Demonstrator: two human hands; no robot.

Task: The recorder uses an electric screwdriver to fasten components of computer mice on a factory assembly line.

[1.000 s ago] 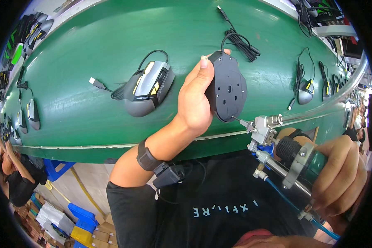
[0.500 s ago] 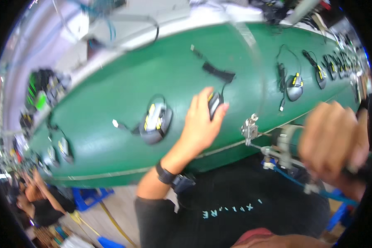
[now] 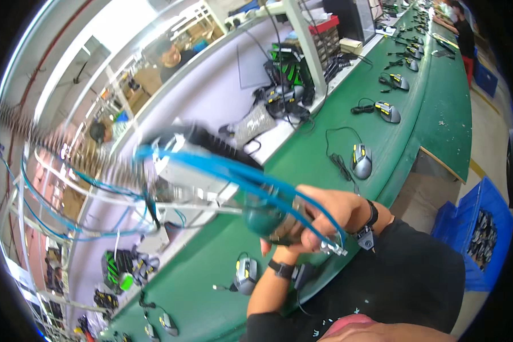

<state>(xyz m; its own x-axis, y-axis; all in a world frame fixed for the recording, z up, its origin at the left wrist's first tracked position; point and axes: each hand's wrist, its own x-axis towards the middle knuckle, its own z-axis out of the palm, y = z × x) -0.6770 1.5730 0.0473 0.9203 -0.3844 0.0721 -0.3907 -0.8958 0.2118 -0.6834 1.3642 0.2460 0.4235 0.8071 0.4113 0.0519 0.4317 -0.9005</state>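
Note:
My right hand [image 3: 333, 212] is closed around a green-bodied power screwdriver [image 3: 263, 219], with blue air hoses [image 3: 239, 176] looping across it. A metal fitting [image 3: 333, 248] shows below my fingers. My left hand [image 3: 266, 246] is mostly hidden behind the screwdriver and my right hand; only a thumb and the banded wrist show, so whatever it holds cannot be seen. Left of that wrist, a grey computer mouse [image 3: 245, 276] with yellow marks lies on the green conveyor belt [image 3: 211, 305]. Another mouse [image 3: 361, 162], its cable bundled, lies beyond my right hand.
Several corded mice line the belt toward the far right, among them one mouse [image 3: 388, 112]. A coiled spring [image 3: 68, 145] hangs at left. Black-and-green bags [image 3: 290, 68] lie behind the belt. A blue crate [image 3: 467, 239] stands at right; a person [image 3: 464, 34] works far off.
The view has swung to the right along the belt. My right hand has brought the screwdriver over to my left hand, which was around a mouse and is now mostly covered.

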